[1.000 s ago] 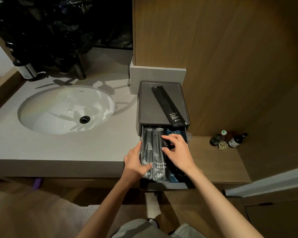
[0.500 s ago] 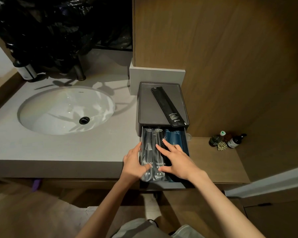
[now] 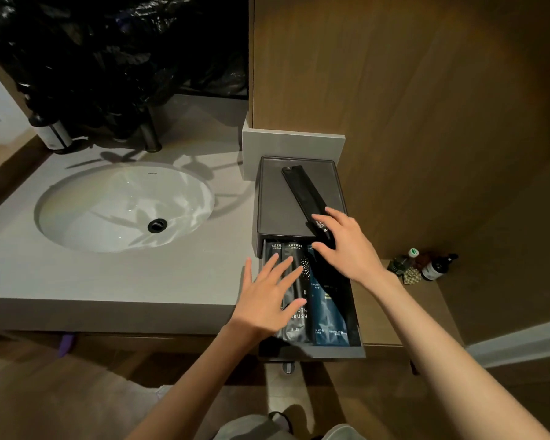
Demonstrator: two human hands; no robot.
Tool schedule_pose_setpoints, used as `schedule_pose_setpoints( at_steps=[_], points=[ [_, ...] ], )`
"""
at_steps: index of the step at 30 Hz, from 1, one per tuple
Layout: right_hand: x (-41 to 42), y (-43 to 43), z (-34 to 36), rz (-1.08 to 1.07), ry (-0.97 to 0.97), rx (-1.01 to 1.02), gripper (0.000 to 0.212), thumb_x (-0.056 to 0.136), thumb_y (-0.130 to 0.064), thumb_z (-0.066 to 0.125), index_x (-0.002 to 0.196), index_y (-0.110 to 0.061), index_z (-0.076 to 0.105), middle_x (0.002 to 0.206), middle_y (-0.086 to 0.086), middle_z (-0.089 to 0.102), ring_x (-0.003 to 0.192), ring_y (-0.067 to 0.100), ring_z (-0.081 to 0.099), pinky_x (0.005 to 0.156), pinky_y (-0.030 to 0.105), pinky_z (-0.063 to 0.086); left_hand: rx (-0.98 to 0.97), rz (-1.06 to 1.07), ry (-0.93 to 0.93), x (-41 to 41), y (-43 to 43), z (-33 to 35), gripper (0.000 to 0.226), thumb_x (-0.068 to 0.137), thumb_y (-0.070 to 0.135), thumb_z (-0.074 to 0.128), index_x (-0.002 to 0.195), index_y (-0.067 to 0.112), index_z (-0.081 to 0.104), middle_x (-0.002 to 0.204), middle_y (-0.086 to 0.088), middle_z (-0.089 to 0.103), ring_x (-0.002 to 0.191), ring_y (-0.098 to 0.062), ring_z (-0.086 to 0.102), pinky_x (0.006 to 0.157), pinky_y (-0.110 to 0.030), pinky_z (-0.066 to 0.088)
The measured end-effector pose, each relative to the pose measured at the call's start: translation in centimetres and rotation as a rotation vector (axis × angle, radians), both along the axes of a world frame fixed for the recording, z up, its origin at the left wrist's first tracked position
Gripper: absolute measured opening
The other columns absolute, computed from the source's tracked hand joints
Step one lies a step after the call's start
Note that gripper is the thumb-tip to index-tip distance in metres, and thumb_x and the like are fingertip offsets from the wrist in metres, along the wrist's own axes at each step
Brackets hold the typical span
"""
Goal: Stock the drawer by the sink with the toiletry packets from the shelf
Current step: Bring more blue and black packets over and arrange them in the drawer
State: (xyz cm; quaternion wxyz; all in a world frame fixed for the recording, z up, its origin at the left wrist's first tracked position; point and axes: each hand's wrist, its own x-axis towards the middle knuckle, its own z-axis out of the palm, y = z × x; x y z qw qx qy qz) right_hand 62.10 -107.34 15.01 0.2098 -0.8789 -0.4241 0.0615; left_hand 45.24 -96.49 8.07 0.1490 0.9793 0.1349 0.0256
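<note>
Bathroom surface (image 3: 115, 281) by sink | drawer (image 3: 311, 352) open, packets (image 3: 326, 312) filed inside | my left hand (image 3: 264, 300) flat, released, on them | right hand (image 3: 346, 246) spread, reaching black packet (image 3: 302, 193) atop box: I judge one left.

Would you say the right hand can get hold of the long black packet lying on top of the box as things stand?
Probably yes. The right hand is open with its fingertips already at the near end of the long black packet, which lies bare on the box with nothing over it. The left hand is off to the side, over the drawer.
</note>
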Motion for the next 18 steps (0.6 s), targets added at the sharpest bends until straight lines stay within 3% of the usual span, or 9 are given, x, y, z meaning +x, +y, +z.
schedule_pose_setpoints(
  at_steps=[4, 7, 11, 16, 18],
  points=[
    [1.7, 0.8, -1.3, 0.055, 0.022, -0.194, 0.077, 0.089, -0.033, 0.066, 0.152, -0.027, 0.022, 0.162, 0.003, 0.011, 0.149, 0.024, 0.009, 0.119, 0.041, 0.022, 0.041, -0.052, 0.117, 0.6, 0.1, -0.8, 0.067, 0.090, 0.067, 0.026, 0.150, 0.042, 0.007, 0.162, 0.009, 0.000, 0.149, -0.016, -0.009, 0.114, -0.060, -0.013],
    [2.1, 0.8, -2.3, 0.060, -0.007, -0.227, 0.078, 0.091, -0.028, 0.064, 0.153, -0.028, 0.017, 0.162, 0.001, 0.010, 0.149, 0.022, 0.010, 0.119, 0.038, 0.024, 0.055, -0.033, 0.134, 0.8, 0.2, -1.0, 0.068, 0.089, 0.068, 0.026, 0.150, 0.042, 0.008, 0.161, 0.011, 0.000, 0.149, -0.015, -0.007, 0.113, -0.059, -0.016],
    [2.0, 0.5, -2.7, 0.038, -0.099, -0.157, 0.065, 0.095, -0.017, 0.055, 0.151, -0.029, 0.025, 0.160, -0.001, 0.023, 0.147, 0.021, 0.022, 0.110, 0.038, 0.038, 0.058, -0.021, 0.146, 0.9, 0.1, -1.0, 0.068, 0.088, 0.069, 0.026, 0.149, 0.043, 0.009, 0.161, 0.012, 0.001, 0.149, -0.015, -0.005, 0.112, -0.058, -0.019],
    [1.5, -0.2, -2.3, 0.050, -0.208, -0.166, 0.056, 0.099, -0.018, 0.048, 0.151, -0.027, 0.028, 0.155, 0.001, 0.034, 0.138, 0.023, 0.040, 0.103, 0.043, 0.046, 0.052, -0.029, 0.171, 0.9, 0.1, -0.5, 0.068, 0.090, 0.068, 0.028, 0.150, 0.042, 0.006, 0.161, 0.011, -0.001, 0.149, -0.016, -0.006, 0.113, -0.060, -0.016],
    [1.2, -0.5, -2.0, 0.021, -0.233, -0.061, 0.054, 0.099, -0.014, 0.049, 0.149, -0.023, 0.033, 0.150, 0.003, 0.043, 0.130, 0.024, 0.050, 0.101, 0.043, 0.048, 0.040, -0.049, 0.186, 0.8, 0.1, -0.1, 0.069, 0.091, 0.065, 0.030, 0.150, 0.041, 0.003, 0.162, 0.010, -0.003, 0.149, -0.016, -0.007, 0.113, -0.060, -0.014]
  ],
)
